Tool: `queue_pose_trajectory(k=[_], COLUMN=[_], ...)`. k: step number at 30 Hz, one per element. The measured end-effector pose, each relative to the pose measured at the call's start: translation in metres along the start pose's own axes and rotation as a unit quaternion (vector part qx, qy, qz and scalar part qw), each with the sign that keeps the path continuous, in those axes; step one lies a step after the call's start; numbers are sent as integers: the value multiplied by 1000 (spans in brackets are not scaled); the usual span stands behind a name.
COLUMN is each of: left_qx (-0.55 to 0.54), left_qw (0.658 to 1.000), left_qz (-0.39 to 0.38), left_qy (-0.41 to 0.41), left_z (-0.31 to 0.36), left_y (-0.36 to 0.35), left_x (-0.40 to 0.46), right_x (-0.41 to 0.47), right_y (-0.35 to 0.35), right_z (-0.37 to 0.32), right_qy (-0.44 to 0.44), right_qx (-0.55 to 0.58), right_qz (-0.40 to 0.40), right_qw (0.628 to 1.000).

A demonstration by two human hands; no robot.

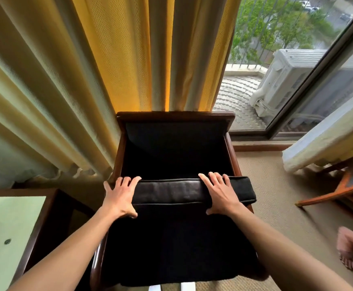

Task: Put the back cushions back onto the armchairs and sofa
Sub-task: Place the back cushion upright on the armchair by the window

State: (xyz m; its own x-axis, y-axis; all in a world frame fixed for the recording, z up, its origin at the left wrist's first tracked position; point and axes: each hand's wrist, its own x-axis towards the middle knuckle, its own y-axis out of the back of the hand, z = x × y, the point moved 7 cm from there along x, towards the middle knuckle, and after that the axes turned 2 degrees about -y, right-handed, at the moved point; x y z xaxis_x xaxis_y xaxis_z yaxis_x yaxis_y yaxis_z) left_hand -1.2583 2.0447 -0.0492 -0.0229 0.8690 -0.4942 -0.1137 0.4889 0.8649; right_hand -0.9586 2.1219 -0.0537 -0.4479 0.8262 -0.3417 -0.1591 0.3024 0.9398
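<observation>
Left hand (120,197) and right hand (220,195) grip the top edge of the black leather back cushion (171,227), held upright over the dark wooden armchair (175,116), probably for lowering against its backrest.

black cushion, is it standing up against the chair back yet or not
Not yet. The black cushion is held upright near the armchair's front, both hands on its top edge.

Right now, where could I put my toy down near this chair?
The pale green tabletop with a dark wooden edge, left of the dark wooden armchair, is mostly bare. So is the beige carpet to its right. The seat is crowded: both hands, left hand and right hand, hold the black cushion there.
</observation>
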Motion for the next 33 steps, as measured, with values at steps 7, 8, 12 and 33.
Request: queue_pose_trajectory(k=[7,8,12,33], left_qx=[66,68,57,93], left_qw=[994,993,993,987], left_qz=[74,85,87,128], left_qy=[-54,-54,-55,-26], left_z=[46,44,34,9], left_y=[-2,4,36,67], left_x=[38,45,74,194], right_x=[23,30,66,175], right_y=[1,5,32,38], right_z=[15,18,29,57], right_qy=[19,20,31,-1], right_qx=[-19,-12,-2,7], right_qz=[26,34,47,116], right_qw=[999,999,998,993])
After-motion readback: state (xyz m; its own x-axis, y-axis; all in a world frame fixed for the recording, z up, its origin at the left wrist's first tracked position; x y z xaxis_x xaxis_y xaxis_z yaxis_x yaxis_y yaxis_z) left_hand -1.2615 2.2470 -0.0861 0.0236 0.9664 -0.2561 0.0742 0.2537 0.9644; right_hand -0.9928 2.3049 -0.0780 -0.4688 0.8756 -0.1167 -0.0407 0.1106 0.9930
